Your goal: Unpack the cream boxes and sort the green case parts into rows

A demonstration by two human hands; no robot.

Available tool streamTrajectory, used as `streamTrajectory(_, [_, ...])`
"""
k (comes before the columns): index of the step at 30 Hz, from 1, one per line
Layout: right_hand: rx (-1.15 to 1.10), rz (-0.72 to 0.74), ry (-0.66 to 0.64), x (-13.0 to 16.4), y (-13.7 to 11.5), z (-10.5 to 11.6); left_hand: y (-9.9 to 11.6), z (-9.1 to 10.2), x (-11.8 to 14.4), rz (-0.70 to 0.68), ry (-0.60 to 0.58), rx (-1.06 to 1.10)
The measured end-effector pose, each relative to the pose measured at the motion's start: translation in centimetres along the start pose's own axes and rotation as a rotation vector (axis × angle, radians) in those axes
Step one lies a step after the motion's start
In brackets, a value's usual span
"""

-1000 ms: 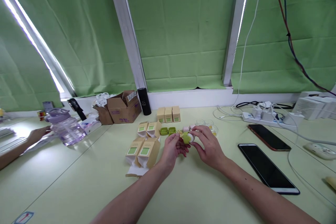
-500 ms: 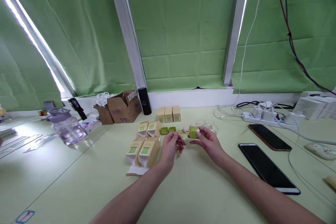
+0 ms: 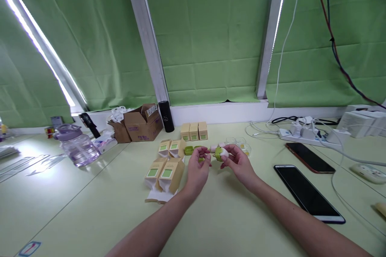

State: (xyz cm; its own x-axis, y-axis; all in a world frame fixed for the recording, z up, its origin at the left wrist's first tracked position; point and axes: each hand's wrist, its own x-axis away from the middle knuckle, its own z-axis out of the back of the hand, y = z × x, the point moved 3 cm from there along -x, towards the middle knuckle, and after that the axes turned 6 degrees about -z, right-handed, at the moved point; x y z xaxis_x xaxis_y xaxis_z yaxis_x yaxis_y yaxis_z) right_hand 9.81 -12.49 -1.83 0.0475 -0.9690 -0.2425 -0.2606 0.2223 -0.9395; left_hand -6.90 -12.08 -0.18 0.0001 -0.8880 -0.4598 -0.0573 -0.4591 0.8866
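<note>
In my right hand [image 3: 238, 160], the fingers and thumb are closed on a small green and white case [image 3: 220, 153], its white side turned toward the palm. Just left of it, my left hand [image 3: 198, 168] has its thumb and fingers drawn together; whether something small sits between them I cannot make out. Behind the hands lies a pale pink piece [image 3: 213, 147]. A green square tray [image 3: 188, 150] shows beyond my left hand, which covers part of its neighbour. Clear round-celled packaging [image 3: 245, 147] lies behind my right hand.
Several kraft boxes with green labels [image 3: 171, 174] stand left of my hands, more small boxes [image 3: 194, 131] behind. Two phones [image 3: 307, 192] and a power strip [image 3: 313, 138] with cables are at right. A water jug [image 3: 76, 146], cardboard box [image 3: 143, 123] and black cylinder [image 3: 166, 116] stand left.
My right hand has turned the green case so its white side shows. My left hand has come up and closer to it, its fingers now pinched and covering the small yellow-green pieces.
</note>
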Motion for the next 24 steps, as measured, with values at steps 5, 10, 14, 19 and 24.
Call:
streamTrajectory(5, [0.169,0.066,0.027,0.1,0.2,0.1,-0.3,-0.4,0.3,-0.013,-0.081,-0.022])
streamTrajectory(10, [0.29,0.115,0.064,0.4,0.1,0.0,-0.8,-0.8,0.6,0.036,-0.157,0.055])
streamTrajectory(14, [0.358,0.169,0.082,0.8,-0.5,-0.3,-0.8,-1.1,0.9,0.064,-0.211,0.153])
streamTrajectory(19, [0.452,0.239,0.087,1.1,-1.1,-0.5,-0.5,-1.2,1.1,0.073,-0.225,0.202])
streamTrajectory(24, [0.504,0.279,0.061,1.1,-1.1,-0.4,-0.2,-1.2,1.1,0.054,-0.205,0.178])
